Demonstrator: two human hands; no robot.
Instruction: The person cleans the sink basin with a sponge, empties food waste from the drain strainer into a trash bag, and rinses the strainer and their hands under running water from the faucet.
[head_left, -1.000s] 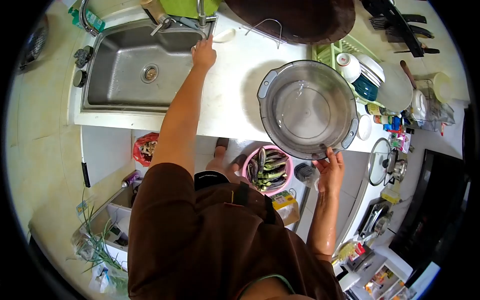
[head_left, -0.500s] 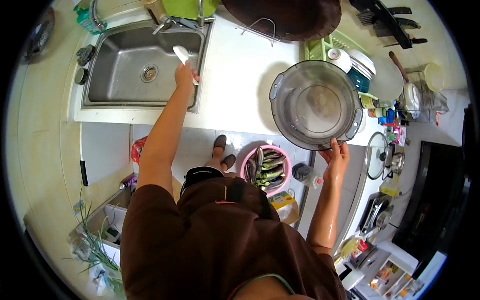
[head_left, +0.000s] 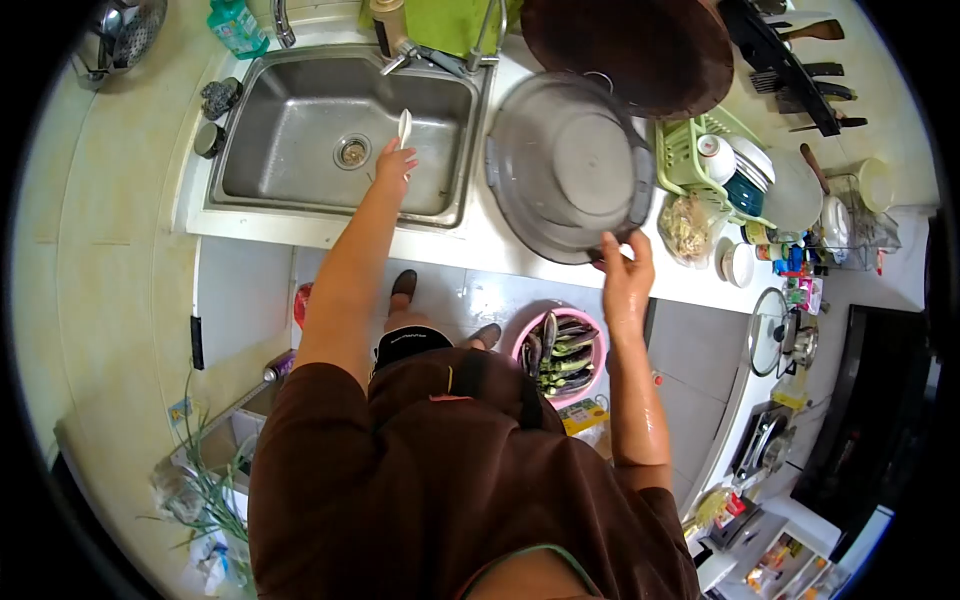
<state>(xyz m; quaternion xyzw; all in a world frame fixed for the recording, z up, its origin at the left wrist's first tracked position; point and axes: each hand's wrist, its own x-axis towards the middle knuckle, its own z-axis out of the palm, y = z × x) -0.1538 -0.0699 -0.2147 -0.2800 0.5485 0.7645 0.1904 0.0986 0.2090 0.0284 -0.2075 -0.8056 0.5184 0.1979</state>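
Observation:
My left hand (head_left: 395,168) is over the right part of the steel sink (head_left: 290,185), its fingers closed around a white spoon (head_left: 404,127) that points away from me. My right hand (head_left: 627,280) grips the near rim of a grey see-through basin (head_left: 540,200). The basin is over the counter just right of the sink and looks tilted, slightly blurred by motion. Whether it touches the counter, I cannot tell.
Beyond the basin leans a big dark round lid or board (head_left: 640,50). A green dish rack (head_left: 680,155) with bowls and a bag of food (head_left: 687,230) stand to its right. On the floor, a pink basin (head_left: 604,352) holds several eggplants (head_left: 565,350). Knives (head_left: 825,90) hang upper right.
The grey basin has moved left towards the sink and tilted, with my right hand still on its rim. My left hand keeps the spoon, now further over the sink. The view has shifted.

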